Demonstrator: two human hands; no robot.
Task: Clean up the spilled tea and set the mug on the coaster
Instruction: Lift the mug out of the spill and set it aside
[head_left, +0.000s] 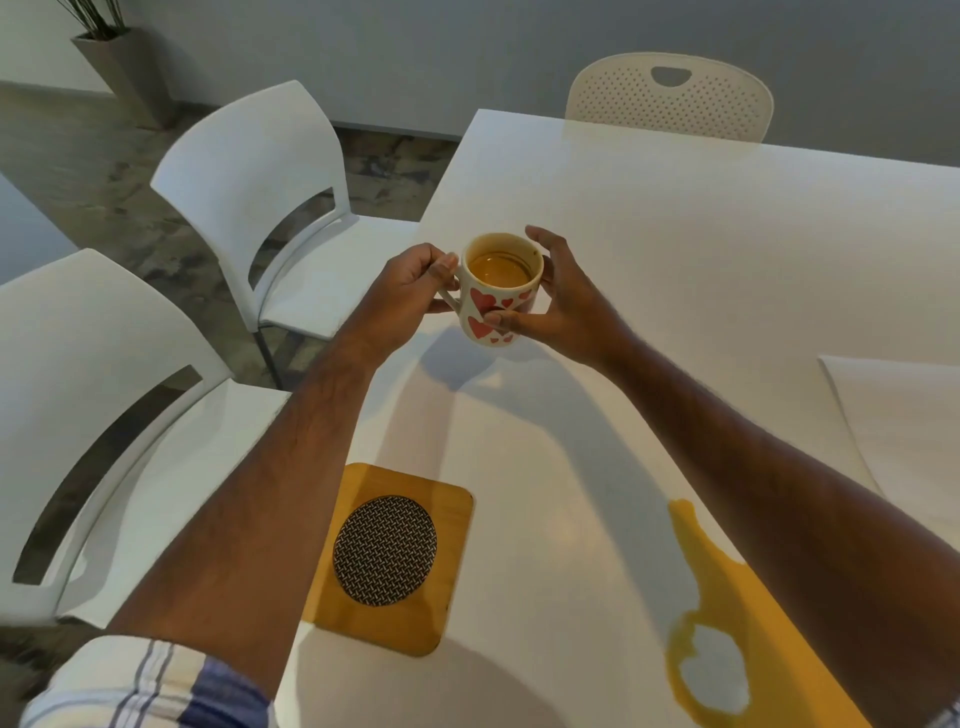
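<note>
Left grip: the left hand (410, 286) has its fingers curled round the handle of the mug (500, 291), the thumb resting near the rim.
Right grip: the right hand (561, 301) cups the opposite side of the mug, fingers wrapped round the far wall and thumb pressed against the near wall over the red hearts.
Mug: cream with red hearts, upright, held between the two grips above the worktop (649, 249); its shadow lies on the surface just below and towards the person. Brown tea sits partway up inside.
Coaster: a square wooden coaster (410, 571) with a round dark woven inset lies flat on the worktop, well back from the grips towards the person, under the left forearm.
Spilled tea: an orange-yellow puddle of spilled tea (727, 603) spreads on the worktop beneath the right forearm, nearer the person than the right grip and apart from the coaster; it rings a bare patch of surface.
Sheet: a white sheet (904, 415) lies to the outside of the right grip, at the frame's edge.
Chairs: two white chairs (249, 197) stand beyond the left grip's side of the worktop; a perforated chair (670, 98) stands at the far end.
Sleeve: a striped sleeve (145, 686) shows at the left upper arm.
</note>
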